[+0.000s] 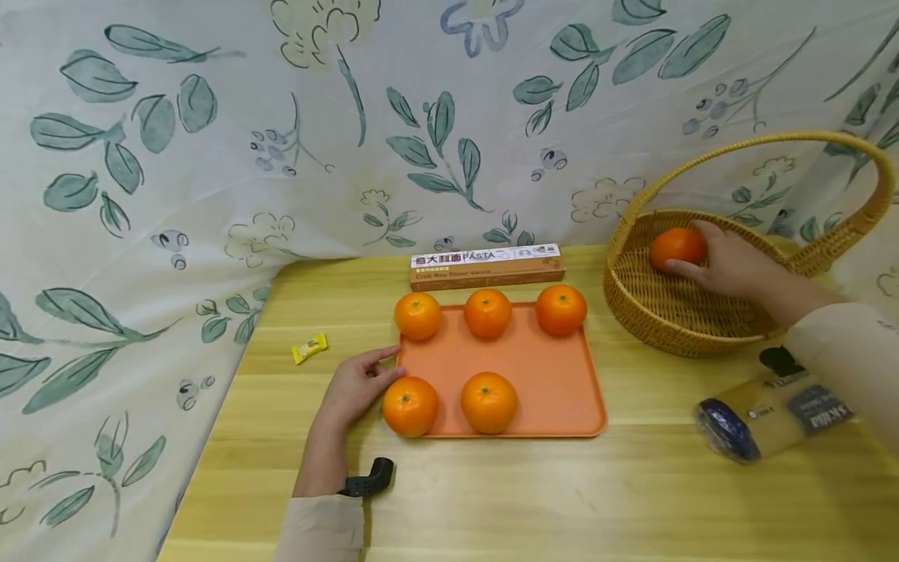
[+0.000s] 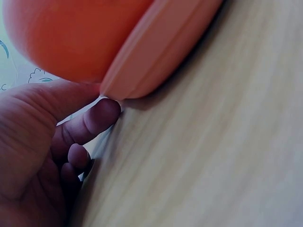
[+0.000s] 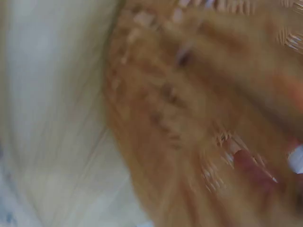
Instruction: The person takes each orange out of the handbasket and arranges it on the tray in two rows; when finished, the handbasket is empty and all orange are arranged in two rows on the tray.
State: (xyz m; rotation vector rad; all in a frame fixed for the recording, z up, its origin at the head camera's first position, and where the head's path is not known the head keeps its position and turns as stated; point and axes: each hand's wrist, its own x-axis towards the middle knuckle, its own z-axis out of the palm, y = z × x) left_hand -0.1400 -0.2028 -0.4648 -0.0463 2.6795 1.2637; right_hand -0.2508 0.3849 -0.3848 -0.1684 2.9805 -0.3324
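Observation:
In the head view my right hand [image 1: 733,265] reaches into a wicker basket [image 1: 642,320] and grips an orange [image 1: 677,250], thumb on its near side. The right wrist view is blurred and shows mostly wicker wall. My left hand [image 1: 357,388] is at the left edge of an orange tray [image 1: 551,378], thumb and a finger pinching its rim [image 2: 147,52] in the left wrist view. Three oranges stand along the tray's back: left [image 1: 417,316], middle [image 1: 488,314] and right [image 1: 561,310]. Two more sit in front, at the left corner [image 1: 410,407] and the middle [image 1: 488,402].
A pasta box [image 1: 488,268] lies behind the tray. A small yellow packet [image 1: 310,348] lies to the left. At the right, a clear bag [image 1: 772,414] with a blue end lies below the basket, partly under the right sleeve. The basket's tall handle [image 1: 744,140] arches over it.

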